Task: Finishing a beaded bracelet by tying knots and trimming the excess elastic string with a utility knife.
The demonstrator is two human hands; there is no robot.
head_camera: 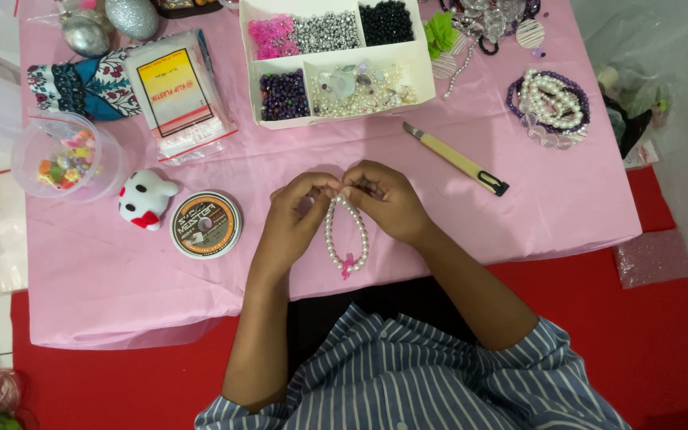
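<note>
Both hands meet over the pink-covered worktop (519,215), fingertips pinched together on the top of a pearl bracelet (346,235). The left hand (300,211) grips one end of the loop, the right hand (384,199) the other, and the bracelet hangs down between them toward the person, with a small pink charm at its lowest point. Just left of the left hand lies a round spool of cord (206,224), and beyond that a small white toy figure (145,199). Past the hands sits a white bead box (336,60) with compartments. To the right of the right hand lies a craft knife (455,158).
</note>
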